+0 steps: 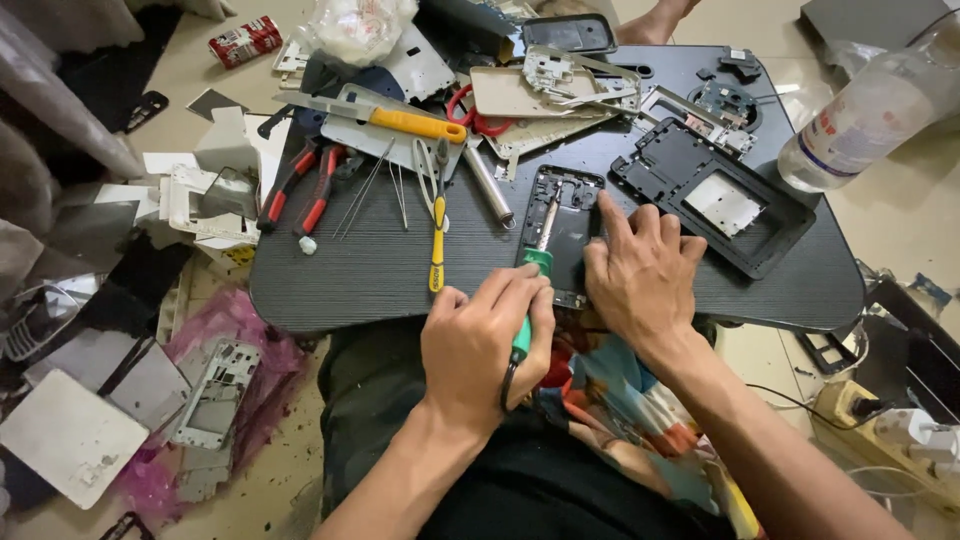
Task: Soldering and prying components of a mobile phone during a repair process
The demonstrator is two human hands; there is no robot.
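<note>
The left hand (483, 345) was closed around a green-handled screwdriver (533, 268), its tip pointing toward twelve o'clock into an opened phone (566, 215). The right hand (643, 270), fingers spread flat, pressed the phone's three o'clock edge.

Tabletop (380, 270): black, fine horizontal ribbing. Phone frame (560, 235): black. Soldering iron (530, 275) in left hand (480, 350): green handle, silver shaft. Screwdriver (437, 245): yellow handle. Utility knife (400, 120): orange-yellow grip, grey blade. Pliers (305, 185): red and black handles. Plastic bag (230, 330) on floor: pink. Bottle (870, 115): clear, white label with red and blue. Shorts (620, 400): multicoloured print.
</note>
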